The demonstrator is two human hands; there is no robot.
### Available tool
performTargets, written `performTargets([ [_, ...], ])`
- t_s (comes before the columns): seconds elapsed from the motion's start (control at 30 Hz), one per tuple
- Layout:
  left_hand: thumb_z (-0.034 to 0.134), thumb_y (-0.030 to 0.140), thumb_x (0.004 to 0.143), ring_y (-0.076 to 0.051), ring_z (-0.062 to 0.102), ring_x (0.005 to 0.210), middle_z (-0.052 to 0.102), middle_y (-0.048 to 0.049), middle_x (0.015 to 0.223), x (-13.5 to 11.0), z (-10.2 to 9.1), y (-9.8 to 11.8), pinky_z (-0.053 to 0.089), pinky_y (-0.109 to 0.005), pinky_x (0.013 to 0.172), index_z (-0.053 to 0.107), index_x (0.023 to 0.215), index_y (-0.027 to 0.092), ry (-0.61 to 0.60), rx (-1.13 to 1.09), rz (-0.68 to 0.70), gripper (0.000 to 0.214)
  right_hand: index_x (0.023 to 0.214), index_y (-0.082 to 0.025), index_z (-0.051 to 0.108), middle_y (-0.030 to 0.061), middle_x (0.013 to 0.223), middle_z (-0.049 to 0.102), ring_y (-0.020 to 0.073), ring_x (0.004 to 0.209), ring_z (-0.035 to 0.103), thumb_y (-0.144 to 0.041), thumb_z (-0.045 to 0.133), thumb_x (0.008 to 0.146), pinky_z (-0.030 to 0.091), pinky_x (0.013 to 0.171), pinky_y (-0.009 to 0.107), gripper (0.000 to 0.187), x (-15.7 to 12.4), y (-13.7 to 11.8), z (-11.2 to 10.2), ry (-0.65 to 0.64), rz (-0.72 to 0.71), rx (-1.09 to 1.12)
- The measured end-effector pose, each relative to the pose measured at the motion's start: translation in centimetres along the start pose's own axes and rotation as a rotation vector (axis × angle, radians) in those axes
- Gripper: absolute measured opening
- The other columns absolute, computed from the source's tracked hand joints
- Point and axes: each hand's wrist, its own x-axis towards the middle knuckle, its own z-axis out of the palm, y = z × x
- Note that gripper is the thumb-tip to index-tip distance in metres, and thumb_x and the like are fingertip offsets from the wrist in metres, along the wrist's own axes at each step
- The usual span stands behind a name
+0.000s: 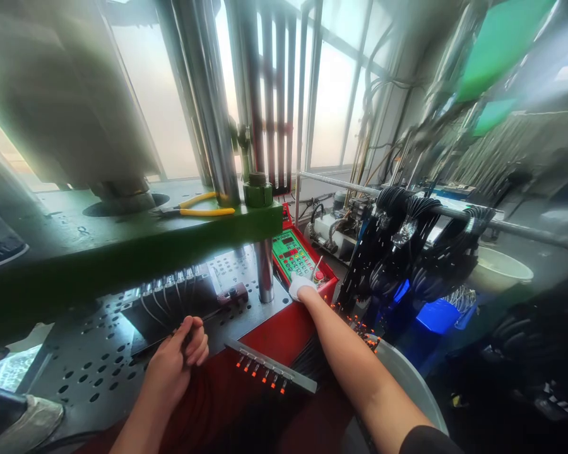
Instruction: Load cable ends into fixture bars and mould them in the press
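My right hand [303, 287], in a white glove, reaches to the green control panel [291, 252] in its red housing. A stretched finger rests at the lower buttons. My left hand [177, 350] is bare and closed in front of the black mould block [170, 301]. Something dark shows between its fingers, too hidden to name. Several thin cables run from the metal fittings along the block's top. Between my arms, a grey bar [274, 364] holds a row of orange-tipped pieces.
Yellow-handled pliers [206, 211] lie on the green press plate [227, 230]. A steel column [265, 271] stands beside the panel. Bundles of black cables [407, 233] hang over a rail at right. A pale tub [407, 372] sits under my right arm, with blue bins [440, 315] beyond.
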Motion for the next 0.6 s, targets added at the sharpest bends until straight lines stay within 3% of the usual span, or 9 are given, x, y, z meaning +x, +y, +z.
performTargets([
  [0.2, 0.064, 0.036, 0.082, -0.006, 0.029, 0.039, 0.033, 0.0070, 0.047, 0.0, -0.5, -0.4, 0.033, -0.019, 0.039, 0.062, 0.076, 0.014, -0.019, 0.002, -0.034, 0.024, 0.134, -0.019, 0.043, 0.0116, 0.132, 0.047, 0.0264, 0.113, 0.052, -0.034, 0.055, 0.091, 0.046, 0.093, 0.049, 0.047, 0.1, 0.2, 0.0, 0.038, 0.030, 0.022],
  [0.37, 0.063, 0.038, 0.082, -0.006, 0.029, 0.039, 0.032, 0.0067, 0.046, 0.1, -0.8, -0.7, 0.034, -0.019, 0.039, 0.061, 0.075, 0.014, -0.010, 0.003, -0.053, 0.026, 0.135, -0.019, 0.042, 0.0120, 0.133, 0.046, 0.0263, 0.114, 0.052, -0.037, 0.052, 0.093, 0.045, 0.093, 0.049, 0.047, 1.2, 0.0, -1.6, 0.096, 0.031, 0.033],
  [0.6, 0.059, 0.041, 0.085, -0.007, 0.030, 0.041, 0.033, 0.0061, 0.048, 0.0, -1.1, -0.8, 0.036, -0.021, 0.041, 0.061, 0.077, 0.014, -0.023, 0.037, -0.075, 0.028, 0.130, -0.018, 0.047, 0.0112, 0.131, 0.049, 0.0252, 0.112, 0.053, -0.036, 0.053, 0.092, 0.046, 0.092, 0.047, 0.042, 2.7, -0.8, -3.1, 0.070, -0.005, 0.020],
])
